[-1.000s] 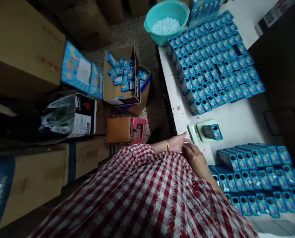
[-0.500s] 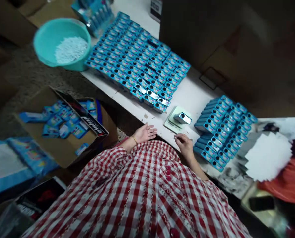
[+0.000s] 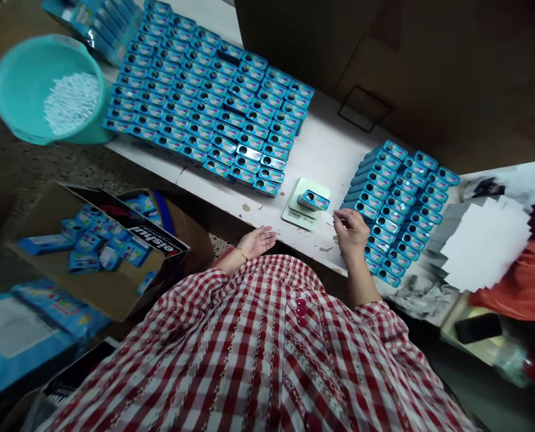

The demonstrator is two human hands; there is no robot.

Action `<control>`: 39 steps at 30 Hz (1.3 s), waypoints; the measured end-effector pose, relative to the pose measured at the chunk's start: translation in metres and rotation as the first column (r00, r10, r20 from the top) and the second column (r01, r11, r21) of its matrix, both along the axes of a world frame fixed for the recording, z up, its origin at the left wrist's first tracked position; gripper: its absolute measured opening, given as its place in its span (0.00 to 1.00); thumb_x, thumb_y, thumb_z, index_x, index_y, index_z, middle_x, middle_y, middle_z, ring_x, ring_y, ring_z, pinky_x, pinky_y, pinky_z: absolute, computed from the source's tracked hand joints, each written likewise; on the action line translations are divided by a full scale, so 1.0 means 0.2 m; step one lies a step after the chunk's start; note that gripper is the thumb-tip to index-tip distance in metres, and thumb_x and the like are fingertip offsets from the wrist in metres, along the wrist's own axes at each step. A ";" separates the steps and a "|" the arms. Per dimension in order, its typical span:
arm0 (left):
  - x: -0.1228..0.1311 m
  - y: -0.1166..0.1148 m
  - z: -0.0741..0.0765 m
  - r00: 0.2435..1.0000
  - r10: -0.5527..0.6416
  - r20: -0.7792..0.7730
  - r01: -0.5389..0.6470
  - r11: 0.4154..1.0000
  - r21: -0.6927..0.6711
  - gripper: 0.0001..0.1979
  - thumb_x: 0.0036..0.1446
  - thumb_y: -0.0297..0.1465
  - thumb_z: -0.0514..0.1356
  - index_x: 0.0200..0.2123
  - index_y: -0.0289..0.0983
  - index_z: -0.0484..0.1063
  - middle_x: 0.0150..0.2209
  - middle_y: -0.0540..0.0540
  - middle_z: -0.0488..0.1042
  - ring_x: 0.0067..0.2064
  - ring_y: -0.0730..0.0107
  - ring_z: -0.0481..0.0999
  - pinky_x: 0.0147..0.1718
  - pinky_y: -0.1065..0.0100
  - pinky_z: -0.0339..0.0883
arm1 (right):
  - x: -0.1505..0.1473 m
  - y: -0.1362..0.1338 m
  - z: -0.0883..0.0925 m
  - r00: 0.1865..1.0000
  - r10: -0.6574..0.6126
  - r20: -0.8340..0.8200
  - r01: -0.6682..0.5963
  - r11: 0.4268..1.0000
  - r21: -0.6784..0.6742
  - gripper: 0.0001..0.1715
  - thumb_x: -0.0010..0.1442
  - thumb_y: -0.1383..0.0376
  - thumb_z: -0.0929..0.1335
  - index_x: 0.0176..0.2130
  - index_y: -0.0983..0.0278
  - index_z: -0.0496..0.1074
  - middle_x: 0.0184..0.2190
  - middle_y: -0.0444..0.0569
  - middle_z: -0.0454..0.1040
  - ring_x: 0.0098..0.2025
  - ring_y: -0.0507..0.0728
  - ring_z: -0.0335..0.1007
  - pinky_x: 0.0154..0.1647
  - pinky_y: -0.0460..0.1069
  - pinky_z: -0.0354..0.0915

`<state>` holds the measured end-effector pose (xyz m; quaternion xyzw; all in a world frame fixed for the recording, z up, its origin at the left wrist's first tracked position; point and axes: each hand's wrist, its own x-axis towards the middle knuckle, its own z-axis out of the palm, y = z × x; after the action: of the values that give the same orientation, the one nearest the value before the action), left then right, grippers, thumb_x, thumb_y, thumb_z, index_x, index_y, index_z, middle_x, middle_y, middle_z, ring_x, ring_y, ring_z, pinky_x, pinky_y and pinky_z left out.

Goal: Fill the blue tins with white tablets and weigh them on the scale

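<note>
My left hand (image 3: 259, 240) hovers palm up at the near edge of the white table (image 3: 334, 150), fingers spread and empty. My right hand (image 3: 351, 230) is raised over the table with thumb and fingers pinched together; what they hold is too small to make out. Between my hands a pale green scale (image 3: 304, 207) carries one small blue box (image 3: 313, 200). A small block of blue boxes (image 3: 400, 201) stands just right of my right hand. A large block of the same boxes (image 3: 213, 102) covers the table's far left.
A teal basin (image 3: 22, 84) of white pellets sits at the table's left end. An open carton (image 3: 101, 246) with loose blue boxes stands on the floor to my left. White paper sheets (image 3: 486, 243) and an orange bag (image 3: 519, 297) lie to the right. A dark phone (image 3: 478, 327) lies there too.
The view swung from the floor cartons to the table. My hands parted: the left turned palm up at the edge, the right lifted toward the small block of boxes.
</note>
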<state>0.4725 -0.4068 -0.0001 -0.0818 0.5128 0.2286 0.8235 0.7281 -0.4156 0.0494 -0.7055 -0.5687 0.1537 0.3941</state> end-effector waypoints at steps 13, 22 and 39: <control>0.17 -0.01 0.01 0.995 -0.019 0.096 0.020 1.000 -0.007 0.16 0.61 0.34 0.46 0.39 0.30 0.71 0.33 0.39 0.76 0.37 0.66 0.75 0.42 0.63 0.64 | -0.12 -0.09 -0.03 0.921 0.368 -0.132 -0.377 0.925 -0.051 0.10 0.58 0.67 0.62 0.36 0.62 0.72 0.35 0.50 0.73 0.40 0.54 0.70 0.40 0.50 0.69; 0.34 -0.04 -0.05 0.974 -0.136 0.179 0.145 0.989 -0.038 0.19 0.61 0.36 0.46 0.42 0.30 0.71 0.26 0.42 0.75 0.28 0.68 0.75 0.36 0.66 0.65 | -0.15 -0.17 -0.08 0.800 0.589 -0.118 -0.598 0.799 -0.065 0.13 0.60 0.68 0.60 0.41 0.63 0.71 0.40 0.51 0.71 0.44 0.53 0.68 0.44 0.49 0.69; 0.03 0.28 0.00 0.984 -0.169 0.061 0.167 0.985 0.033 0.16 0.61 0.33 0.47 0.40 0.32 0.72 0.33 0.39 0.77 0.37 0.65 0.76 0.43 0.63 0.64 | -0.16 0.30 -0.15 0.897 0.343 0.280 -0.263 0.921 -0.286 0.13 0.59 0.69 0.60 0.39 0.62 0.72 0.41 0.52 0.71 0.43 0.57 0.65 0.44 0.52 0.65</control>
<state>0.4779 -0.3501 0.0006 -0.0341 0.4884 0.1625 0.8567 0.6955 -0.3550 0.0197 -0.6656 -0.7063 0.1631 0.1775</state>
